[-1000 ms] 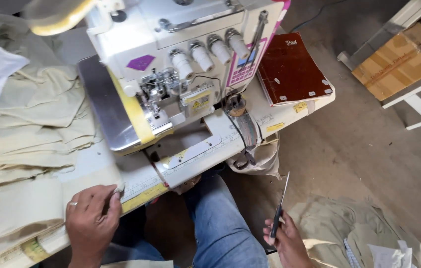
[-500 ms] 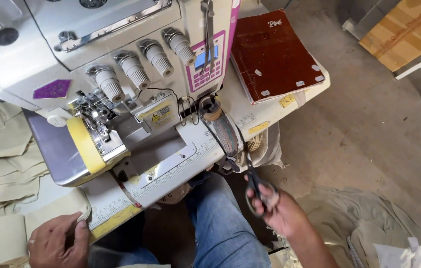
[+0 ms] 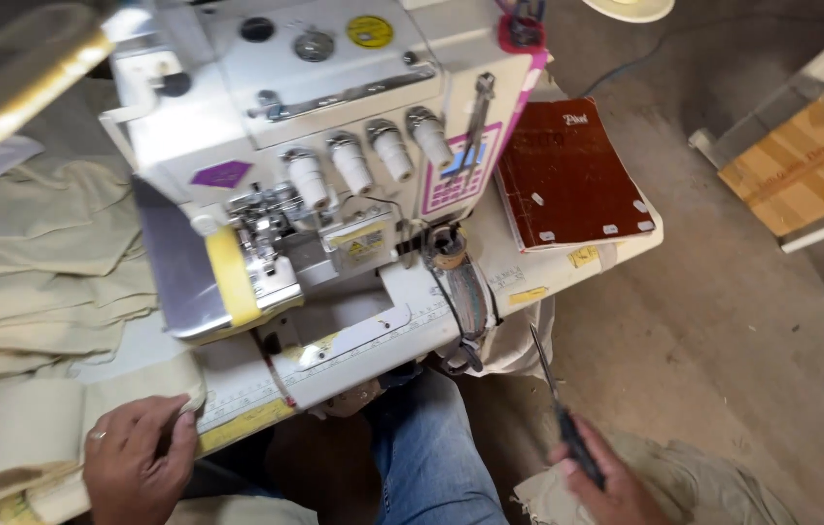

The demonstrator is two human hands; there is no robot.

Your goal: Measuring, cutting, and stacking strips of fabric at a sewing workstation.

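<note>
From the head camera, looking down, I see my left hand [image 3: 140, 457] at the lower left, resting flat on a folded piece of cream fabric [image 3: 33, 437] that lies on the edge of the sewing table [image 3: 237, 399]. My fingers there are spread a little and press on the cloth; they do not close around anything, and a ring shows on one finger. My right hand [image 3: 606, 486] is low at the bottom right, beside my knee in blue jeans [image 3: 431, 457], and it is closed on the dark handles of a pair of scissors [image 3: 562, 418]. The thin blades point up and slightly left, toward the table edge, and they are near it but not touching it. Above my hands stands the white overlock sewing machine [image 3: 334, 165] with three white knobs in a row and a pink panel on its right side. More cream fabric is piled to the left of the machine [image 3: 42, 272]. To the right of the machine a brown notebook [image 3: 567, 175] lies on the table. On the floor at the bottom right, more cloth [image 3: 703, 476] lies under my right hand, and a cardboard box [image 3: 806, 160] sits at the far right.
</note>
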